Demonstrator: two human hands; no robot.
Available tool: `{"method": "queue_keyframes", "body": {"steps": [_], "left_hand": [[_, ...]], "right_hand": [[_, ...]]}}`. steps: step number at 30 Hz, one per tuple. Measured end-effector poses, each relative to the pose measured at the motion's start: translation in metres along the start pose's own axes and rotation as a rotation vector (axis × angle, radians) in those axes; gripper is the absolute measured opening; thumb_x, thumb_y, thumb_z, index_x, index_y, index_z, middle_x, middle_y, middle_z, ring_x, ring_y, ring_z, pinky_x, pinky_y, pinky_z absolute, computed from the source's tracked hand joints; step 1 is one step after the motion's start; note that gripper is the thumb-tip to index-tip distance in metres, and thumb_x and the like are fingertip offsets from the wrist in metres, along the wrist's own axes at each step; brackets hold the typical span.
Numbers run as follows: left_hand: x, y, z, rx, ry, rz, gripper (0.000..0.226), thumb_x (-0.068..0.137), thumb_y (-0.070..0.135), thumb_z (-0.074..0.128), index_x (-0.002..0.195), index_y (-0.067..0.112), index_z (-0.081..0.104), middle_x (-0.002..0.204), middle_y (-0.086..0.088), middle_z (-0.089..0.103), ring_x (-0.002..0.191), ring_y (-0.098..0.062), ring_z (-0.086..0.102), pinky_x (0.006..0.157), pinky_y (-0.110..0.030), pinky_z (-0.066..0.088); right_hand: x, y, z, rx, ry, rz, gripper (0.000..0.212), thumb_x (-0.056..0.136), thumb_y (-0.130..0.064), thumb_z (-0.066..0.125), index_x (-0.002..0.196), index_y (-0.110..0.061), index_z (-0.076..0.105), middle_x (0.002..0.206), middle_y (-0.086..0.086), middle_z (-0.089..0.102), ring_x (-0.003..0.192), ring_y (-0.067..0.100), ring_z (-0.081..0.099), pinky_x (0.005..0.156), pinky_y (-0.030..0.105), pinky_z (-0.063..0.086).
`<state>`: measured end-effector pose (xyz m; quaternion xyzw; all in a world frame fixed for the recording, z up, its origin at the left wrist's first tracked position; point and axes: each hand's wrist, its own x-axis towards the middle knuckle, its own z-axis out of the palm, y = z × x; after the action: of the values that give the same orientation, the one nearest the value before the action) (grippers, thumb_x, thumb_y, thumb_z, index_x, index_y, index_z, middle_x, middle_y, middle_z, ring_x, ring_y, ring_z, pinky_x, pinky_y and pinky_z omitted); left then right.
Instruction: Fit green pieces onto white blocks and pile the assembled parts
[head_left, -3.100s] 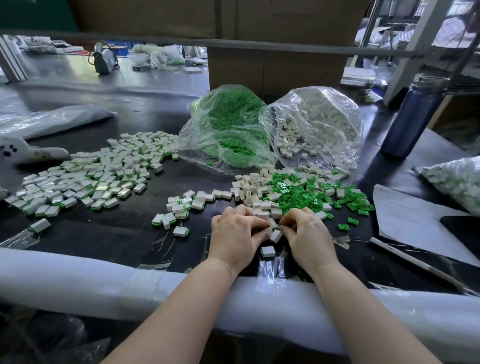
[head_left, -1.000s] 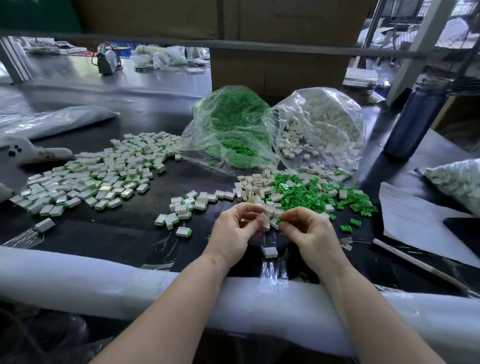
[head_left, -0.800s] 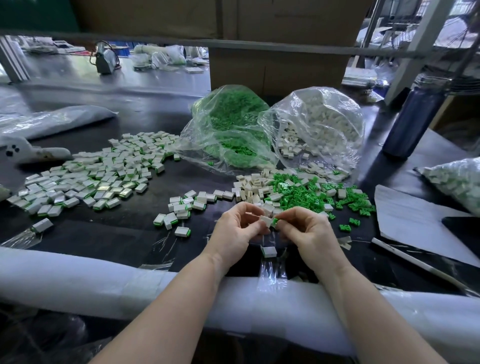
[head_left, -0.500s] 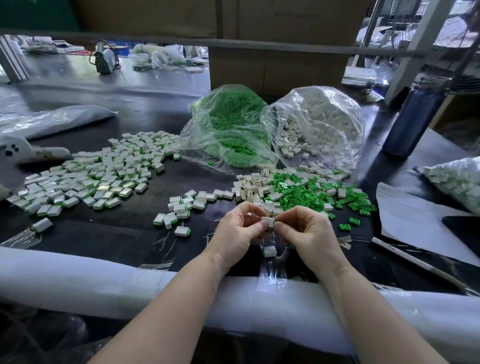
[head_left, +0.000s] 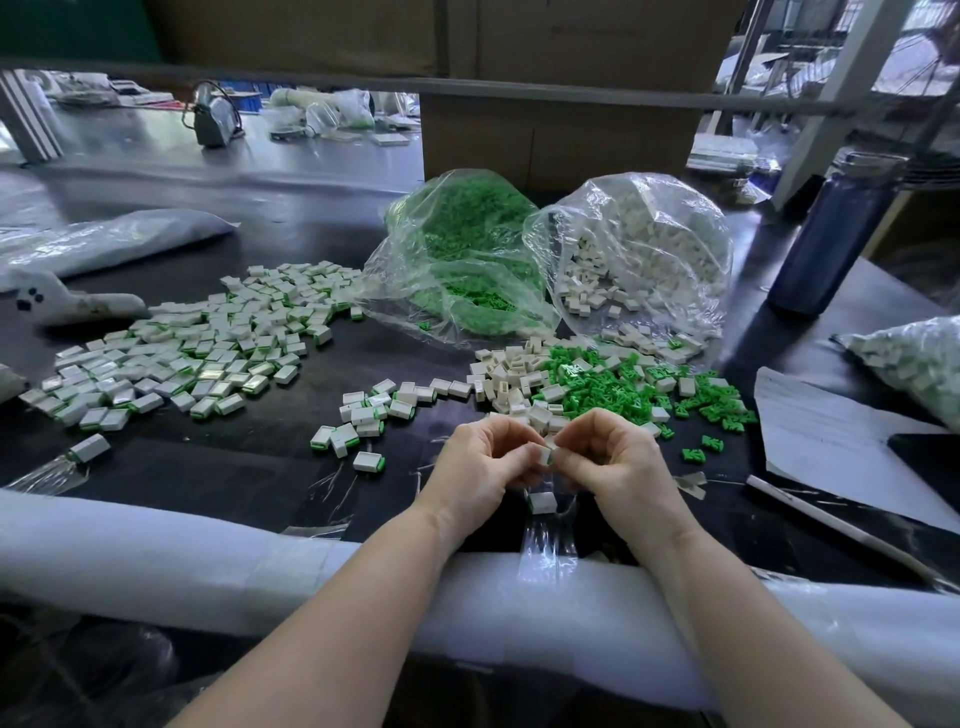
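Observation:
My left hand (head_left: 483, 460) and my right hand (head_left: 613, 457) meet above the table's near edge and pinch one small white block (head_left: 545, 454) between their fingertips. Whether a green piece sits in it is hidden by the fingers. One assembled part (head_left: 542, 502) lies just below the hands. Loose green pieces (head_left: 613, 387) and bare white blocks (head_left: 506, 371) are heaped just beyond my hands. A wide pile of assembled parts (head_left: 192, 348) spreads at the left, with a smaller cluster (head_left: 363, 415) nearer the middle.
A clear bag of green pieces (head_left: 467, 249) and a clear bag of white blocks (head_left: 639, 244) stand at the back. A dark blue bottle (head_left: 831, 234) stands at the right, near paper sheets (head_left: 831, 441) and another bag (head_left: 914, 358). White foam padding (head_left: 156, 561) lines the table's near edge.
A second ago my right hand brought a green piece to the white block in my left hand. The hands have since closed together on the block and the green piece no longer shows.

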<state>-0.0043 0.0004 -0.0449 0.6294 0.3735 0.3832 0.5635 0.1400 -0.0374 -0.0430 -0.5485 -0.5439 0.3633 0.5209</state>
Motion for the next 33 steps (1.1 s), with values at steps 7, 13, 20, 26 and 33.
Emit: {"method": "queue_keyframes", "body": {"steps": [7,13,20,26,33], "left_hand": [[0.0002,-0.0007,0.003,0.036,-0.007,0.012,0.012,0.087,0.003,0.06,0.082,0.013,0.061,0.074,-0.002,0.063,0.065,-0.006,0.061,0.068,-0.019,0.052],[-0.0009,-0.0004,0.0028,0.051,-0.036,0.061,0.018,0.086,0.002,0.061,0.088,0.02,0.058,0.08,-0.009,0.064,0.075,-0.015,0.063,0.078,-0.027,0.053],[0.0003,-0.0025,0.0016,0.022,0.029,0.043,0.012,0.086,0.005,0.062,0.088,0.017,0.062,0.08,-0.007,0.067,0.072,-0.014,0.064,0.072,-0.024,0.055],[0.0015,-0.0032,0.0012,0.074,0.019,0.03,0.008,0.091,0.01,0.055,0.088,0.007,0.062,0.069,-0.001,0.06,0.055,-0.001,0.056,0.06,-0.015,0.048],[0.0019,-0.0038,0.0028,0.218,0.033,0.009,0.013,0.09,0.009,0.057,0.081,0.014,0.064,0.059,0.007,0.058,0.049,0.002,0.052,0.057,-0.015,0.045]], "right_hand": [[0.0,0.0012,-0.001,0.036,0.013,0.019,0.025,0.078,0.009,0.066,0.07,-0.013,0.061,0.063,-0.002,0.063,0.06,0.008,0.059,0.056,0.02,0.05],[0.0006,0.0028,-0.004,0.088,0.042,0.037,0.015,0.081,0.003,0.066,0.075,-0.01,0.063,0.062,0.0,0.066,0.057,0.011,0.061,0.055,0.021,0.052],[-0.0005,0.0027,-0.0059,0.202,0.004,0.088,0.007,0.082,0.0,0.066,0.084,-0.006,0.067,0.064,0.001,0.069,0.058,0.01,0.064,0.058,0.022,0.056],[-0.0002,0.0031,-0.0024,0.083,0.01,0.104,0.011,0.085,-0.002,0.063,0.075,-0.006,0.065,0.056,0.002,0.066,0.051,0.01,0.061,0.051,0.019,0.052],[-0.0003,0.0025,0.0006,-0.059,-0.028,0.119,0.02,0.087,-0.002,0.06,0.068,-0.007,0.061,0.053,0.002,0.059,0.045,0.005,0.051,0.046,0.017,0.045]]}}
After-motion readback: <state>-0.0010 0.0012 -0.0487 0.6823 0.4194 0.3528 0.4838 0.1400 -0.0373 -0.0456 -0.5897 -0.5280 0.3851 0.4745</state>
